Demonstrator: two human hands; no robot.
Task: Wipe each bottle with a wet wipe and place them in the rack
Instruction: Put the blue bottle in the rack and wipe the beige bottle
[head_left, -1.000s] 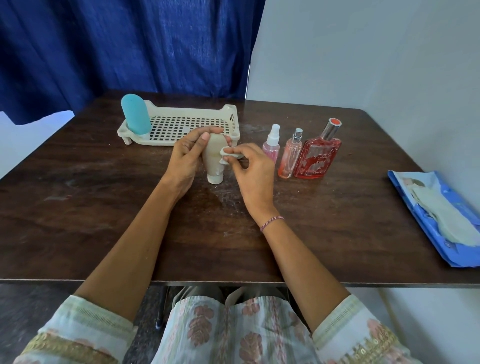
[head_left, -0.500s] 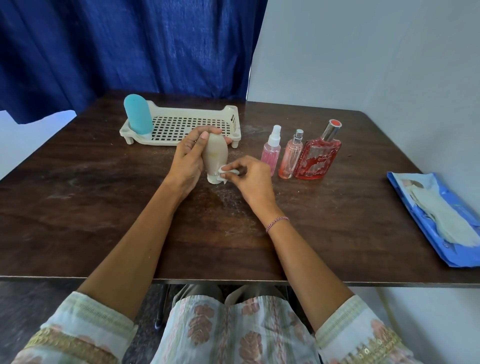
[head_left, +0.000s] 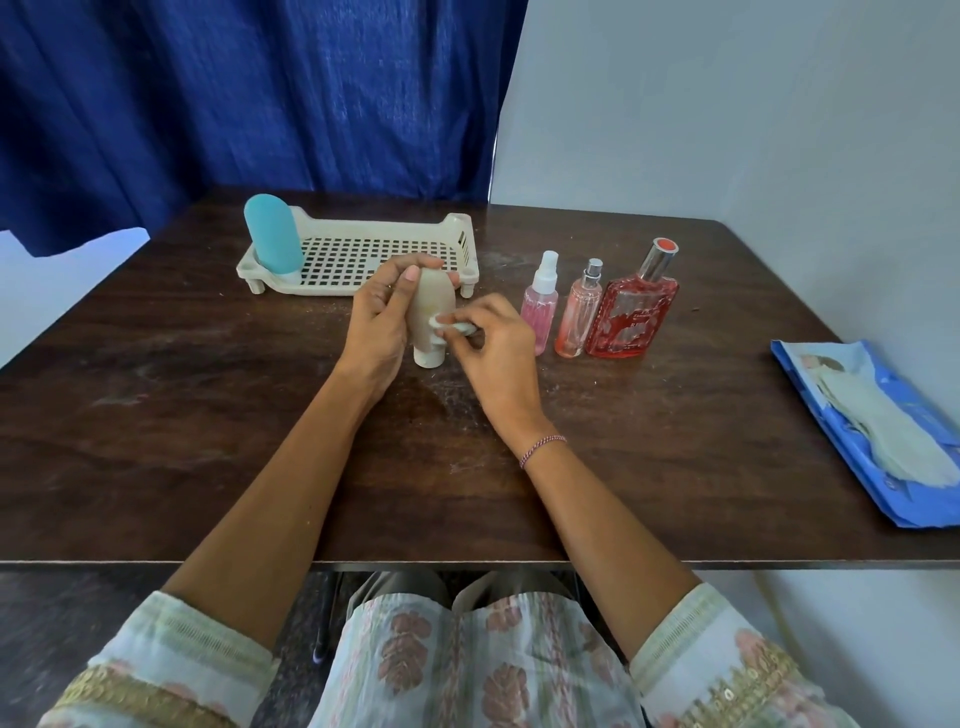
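A beige tube bottle (head_left: 430, 304) stands cap-down on the dark wooden table (head_left: 182, 405). My left hand (head_left: 378, 325) grips its upper part. My right hand (head_left: 496, 353) pinches a folded wet wipe (head_left: 451, 325) against the bottle's right side, about mid-height. Behind them lies a cream perforated rack (head_left: 363, 249) with a teal bottle (head_left: 272, 234) standing in its left end. To the right stand a pink spray bottle (head_left: 540, 304), a slim pink perfume bottle (head_left: 577, 312) and a large red perfume bottle (head_left: 635, 312).
A blue wet-wipe pack (head_left: 878, 431) with a wipe hanging out lies at the table's right edge. A blue curtain hangs behind the table and a white wall stands to the right. The table's front edge is close to my lap.
My right hand slid the wipe down to the bottle's cap and has come back up to mid-height. My left hand keeps holding the bottle's top.
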